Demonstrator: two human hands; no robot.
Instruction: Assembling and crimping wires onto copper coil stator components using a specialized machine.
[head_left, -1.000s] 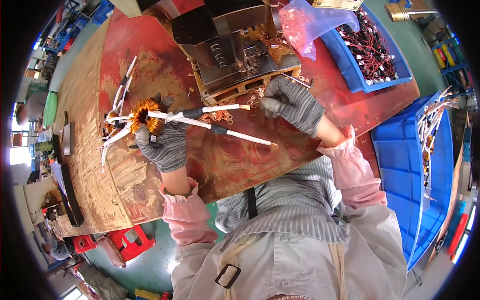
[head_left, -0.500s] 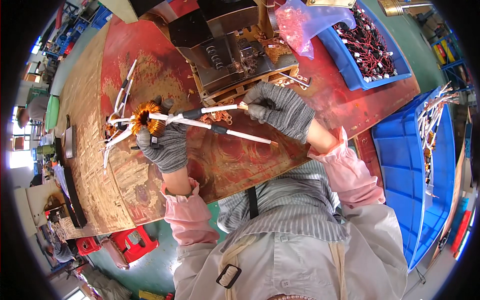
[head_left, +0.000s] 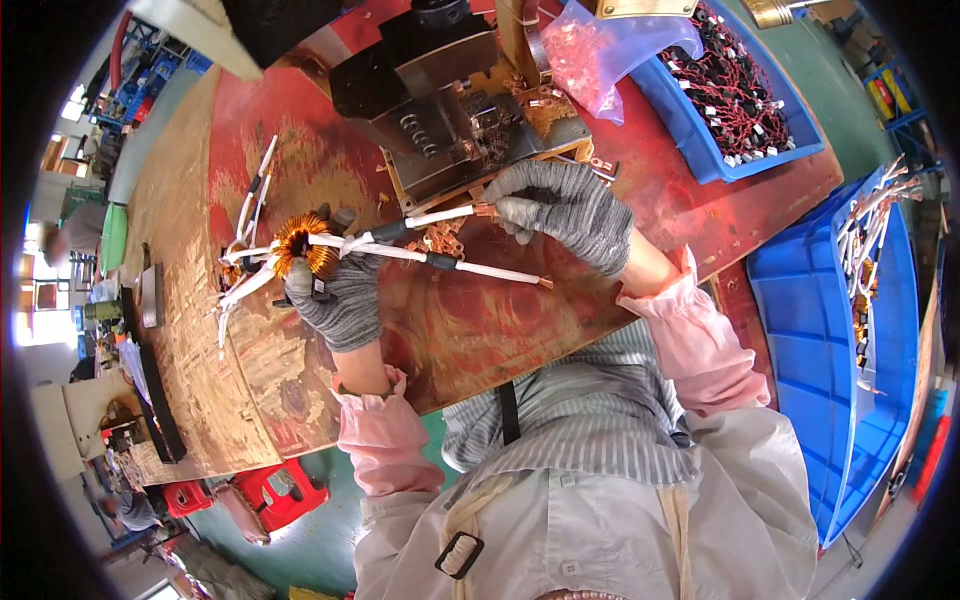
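Note:
My gloved left hand (head_left: 340, 305) is closed around a copper-wound toroidal coil (head_left: 312, 258), which sits upright above the fingers. From the coil, two white-sleeved leads with black bands run right across the table; the lower lead (head_left: 500, 272) ends in bare copper. At the copper tip of the upper lead (head_left: 443, 216), my gloved right hand (head_left: 570, 215) has thumb and forefinger pinched together. Whether a separate copper piece sits in that pinch is too small to tell. Copper lugs (head_left: 440, 240) lie loose just behind the leads. More white leads (head_left: 245, 287) reach left from the coil.
A black press-like machine (head_left: 440, 120) stands right behind my hands. At the back right are a clear plastic bag (head_left: 590, 60) and a blue bin (head_left: 690, 140) of red-black wires. A larger blue crate (head_left: 800, 340) with white-leaded coils stands right of the worn table (head_left: 480, 340).
The view has shifted slightly. My right fingers have closed in on the upper lead's tip, while my left hand keeps its hold on the coil.

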